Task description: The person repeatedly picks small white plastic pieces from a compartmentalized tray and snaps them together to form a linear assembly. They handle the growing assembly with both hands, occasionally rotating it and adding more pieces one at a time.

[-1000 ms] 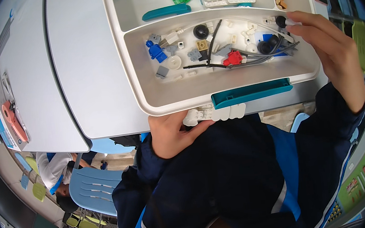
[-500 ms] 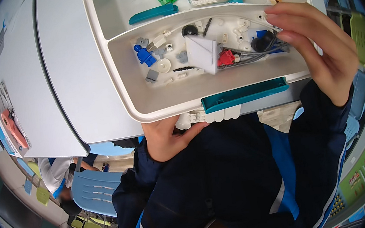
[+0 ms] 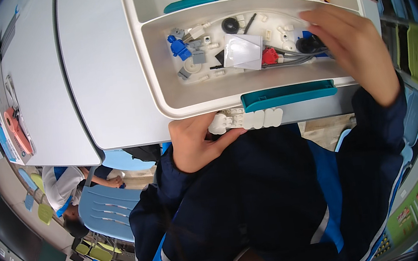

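A white sheet-like packet now lies in the middle of the tray — a second ago that spot shows loose parts, among them a gold brick that is out of sight now, so you can't see what lies under it. The red figure piece peeks out at the packet's right side, further toward the tray's right end. Your right hand is further in over the tray's right part than a second ago; its fingertips are close together, but you can't tell whether that grip pinches anything. Your left hand keeps its grip on the white brick assembly, thumb along its lower side, just in front of the tray's near edge — outside the tray, below its teal handle.
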